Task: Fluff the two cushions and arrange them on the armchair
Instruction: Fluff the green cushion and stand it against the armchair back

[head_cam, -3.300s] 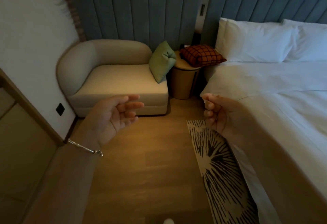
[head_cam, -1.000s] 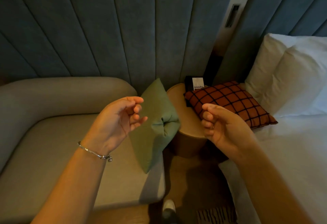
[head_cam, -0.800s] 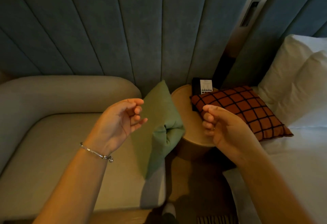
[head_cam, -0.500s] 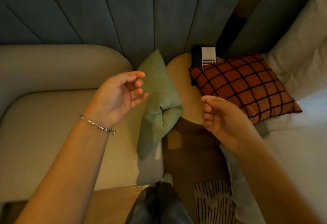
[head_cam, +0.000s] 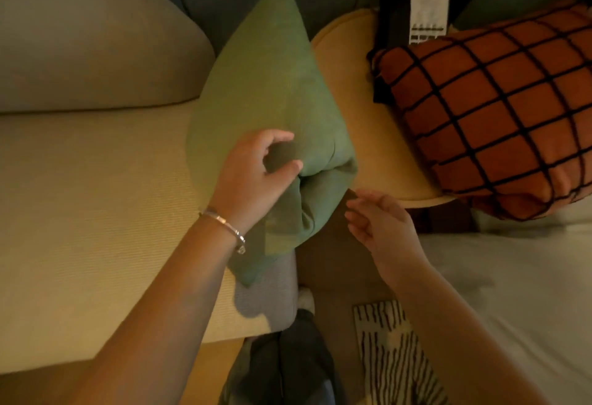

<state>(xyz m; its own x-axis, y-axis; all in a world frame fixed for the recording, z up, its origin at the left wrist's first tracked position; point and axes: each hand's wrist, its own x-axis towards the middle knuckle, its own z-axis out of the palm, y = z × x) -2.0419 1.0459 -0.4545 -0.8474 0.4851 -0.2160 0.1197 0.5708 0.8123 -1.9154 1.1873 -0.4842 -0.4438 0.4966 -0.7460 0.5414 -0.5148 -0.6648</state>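
A green cushion leans at the right end of the beige armchair, its lower right edge folded in. My left hand lies over the cushion's lower part with thumb and fingers curved and apart, touching the fabric but not closed on it. My right hand hovers open just right of the cushion's folded edge, above the floor gap. A rust-red cushion with a black grid lies on the round side table and overlaps the bed.
A black phone with a white card stands at the back of the side table. The white bed fills the lower right. A black-and-white striped rug lies on the floor by my leg. Padded blue-grey wall panels run behind.
I have stepped up to the armchair and the view has tilted down. My left hand has dropped onto the green cushion; my right hand has moved in close beside its edge.
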